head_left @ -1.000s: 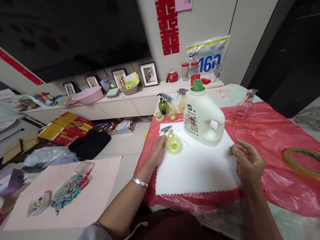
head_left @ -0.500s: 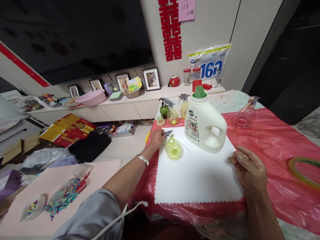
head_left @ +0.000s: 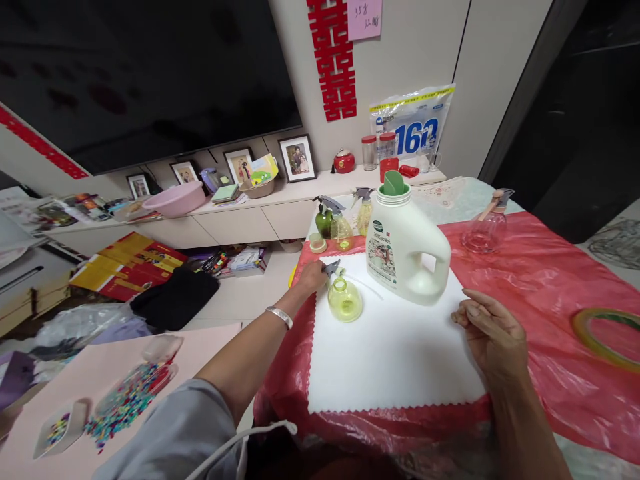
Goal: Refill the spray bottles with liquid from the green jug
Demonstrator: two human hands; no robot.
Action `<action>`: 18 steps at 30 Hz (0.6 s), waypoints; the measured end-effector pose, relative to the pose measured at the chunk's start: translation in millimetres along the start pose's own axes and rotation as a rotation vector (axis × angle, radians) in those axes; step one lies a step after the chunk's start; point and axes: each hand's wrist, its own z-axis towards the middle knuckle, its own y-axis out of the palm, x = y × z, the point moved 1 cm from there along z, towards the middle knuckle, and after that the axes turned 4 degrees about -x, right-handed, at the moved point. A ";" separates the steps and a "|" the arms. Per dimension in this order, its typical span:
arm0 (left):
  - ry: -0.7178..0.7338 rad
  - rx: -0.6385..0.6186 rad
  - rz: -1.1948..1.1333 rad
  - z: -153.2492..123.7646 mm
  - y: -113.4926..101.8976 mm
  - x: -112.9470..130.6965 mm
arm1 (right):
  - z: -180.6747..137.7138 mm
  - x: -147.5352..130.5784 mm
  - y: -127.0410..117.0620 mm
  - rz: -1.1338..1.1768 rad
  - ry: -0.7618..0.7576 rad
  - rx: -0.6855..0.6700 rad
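My left hand (head_left: pixel 313 275) reaches across the table's left edge and its fingers close on the grey trigger spray head (head_left: pixel 331 267), which lies beside the small round yellow bottle (head_left: pixel 345 299) on the white cloth (head_left: pixel 395 353). The yellow bottle stands without its head. A large white detergent jug (head_left: pixel 406 245) with a green cap stands just right of it. My right hand (head_left: pixel 490 333) rests at the cloth's right edge, fingers loosely curled, holding nothing that I can see.
Three small spray bottles (head_left: pixel 343 223) and a little jar stand at the table's far left corner. A clear pink spray bottle (head_left: pixel 484 230) stands far right, a tape roll (head_left: pixel 605 333) at the right on the red plastic cover (head_left: pixel 550 280). A pink board with beads (head_left: pixel 120 400) lies lower left.
My left hand has left the yellow bottle's side and moved up to the grey spray head. The right hand has barely moved.
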 end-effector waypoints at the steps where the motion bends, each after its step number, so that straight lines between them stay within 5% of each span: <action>1: 0.014 -0.014 0.010 -0.7 0.0 -0.1 | -0.3 -0.1 0.2 0.000 0.001 0.001; 9: 0.046 -0.024 0.041 -6.0 1.5 0.3 | -1.0 0.8 -0.6 0.000 0.008 0.011; 18: -0.075 0.031 -0.036 -7.3 -5.4 5.8 | -1.7 2.1 0.4 -0.005 0.025 0.007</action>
